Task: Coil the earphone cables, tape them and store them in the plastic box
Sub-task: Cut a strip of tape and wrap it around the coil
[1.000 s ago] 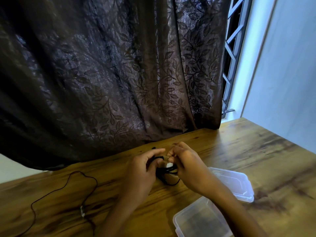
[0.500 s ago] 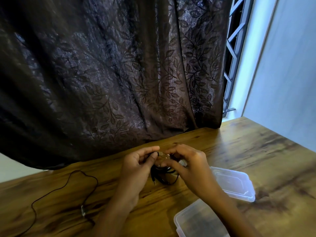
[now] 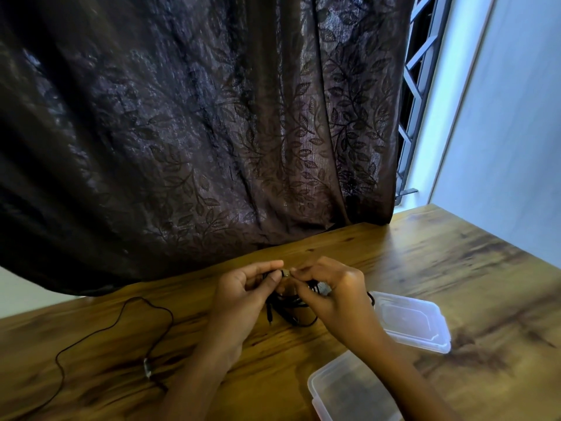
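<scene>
A coiled black earphone cable (image 3: 291, 308) hangs between my two hands just above the wooden table (image 3: 455, 268). My left hand (image 3: 243, 296) pinches the top of the coil with thumb and forefinger. My right hand (image 3: 331, 293) pinches the same spot from the right, where a small pale piece, possibly tape (image 3: 286, 272), shows between the fingertips. The open clear plastic box (image 3: 343, 390) sits near the front edge, partly behind my right forearm. Its clear lid (image 3: 416, 320) lies flat to the right of my right hand.
A second black earphone cable (image 3: 121, 326) lies loose on the table at the left, with a small silver inline piece (image 3: 147, 366). A dark leaf-patterned curtain (image 3: 212, 132) hangs along the table's back edge. A window grille (image 3: 416, 95) and pale wall stand at the right.
Both hands have shifted slightly left and up with the coil. The fingertips have closed together at the top of the coil, and my right hand has turned more over it.
</scene>
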Tool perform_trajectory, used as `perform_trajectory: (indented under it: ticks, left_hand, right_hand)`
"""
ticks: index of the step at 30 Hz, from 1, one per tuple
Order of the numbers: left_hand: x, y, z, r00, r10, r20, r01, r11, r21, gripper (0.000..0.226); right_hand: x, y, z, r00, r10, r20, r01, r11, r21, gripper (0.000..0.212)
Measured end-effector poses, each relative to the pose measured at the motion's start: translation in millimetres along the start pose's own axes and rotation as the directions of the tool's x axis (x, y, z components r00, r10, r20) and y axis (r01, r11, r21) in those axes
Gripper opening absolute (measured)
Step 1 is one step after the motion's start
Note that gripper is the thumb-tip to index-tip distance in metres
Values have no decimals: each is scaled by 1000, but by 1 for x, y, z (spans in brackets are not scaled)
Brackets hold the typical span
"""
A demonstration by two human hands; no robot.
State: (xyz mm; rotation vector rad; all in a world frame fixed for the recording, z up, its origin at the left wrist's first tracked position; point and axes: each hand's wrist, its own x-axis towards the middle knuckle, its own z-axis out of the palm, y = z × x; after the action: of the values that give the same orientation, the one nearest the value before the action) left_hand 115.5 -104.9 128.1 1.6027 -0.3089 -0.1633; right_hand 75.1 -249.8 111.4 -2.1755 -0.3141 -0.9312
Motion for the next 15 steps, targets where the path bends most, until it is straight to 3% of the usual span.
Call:
perform_trajectory:
  ticks: [3,6,10,15]
  left_hand:
    - [1,-12,-3,1000,-11,-14,12,998,62,20]
    - [2,-35,-5,993,-116,-6,116,987,107,24]
    - [0,-71,-6,962,-274,-10,272,949,162,28]
    - [-6,-115,-3,933,-359,-31,355,903,242,30]
  right_hand:
    - [-6,8,11,997,67,38,-67,998,-15,11]
    - [-17,25,30,971,215,101,-210,976,-62,12]
    - [-35,50,57,861,432,268,-418,902,-110,13]
    - [-53,68,77,708,529,468,-485,846,-222,19]
